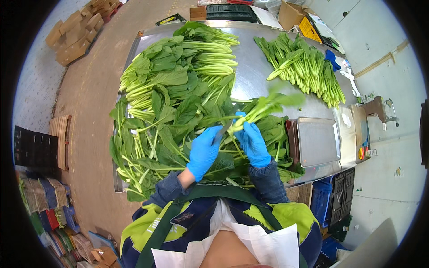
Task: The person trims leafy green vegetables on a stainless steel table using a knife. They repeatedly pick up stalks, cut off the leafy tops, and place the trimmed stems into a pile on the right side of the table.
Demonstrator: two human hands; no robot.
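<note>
In a blue glove, my left hand [203, 151] grips a small knife [222, 130], its blade against or close to the stem base of a leafy green [252, 119]. My right hand [253, 144], also gloved in blue, holds that green by its pale base; its leaves point right and are blurred. Beneath both hands lies a loose heap of leafy greens [167, 147] with long stalks and large leaves. Farther off at the left are stacked rows of greens [214, 62], most bases turned to the right. A second pile of greens [301, 67] lies at the far right.
The steel table [246, 72] carries all the greens. A metal tray [318, 142] sits at the right, near scissors [361, 153] and a blue cloth [332, 60]. Crates [231, 12] and a cardboard box [291, 16] line the far edge. Plastic crates [342, 194] stand below at the right.
</note>
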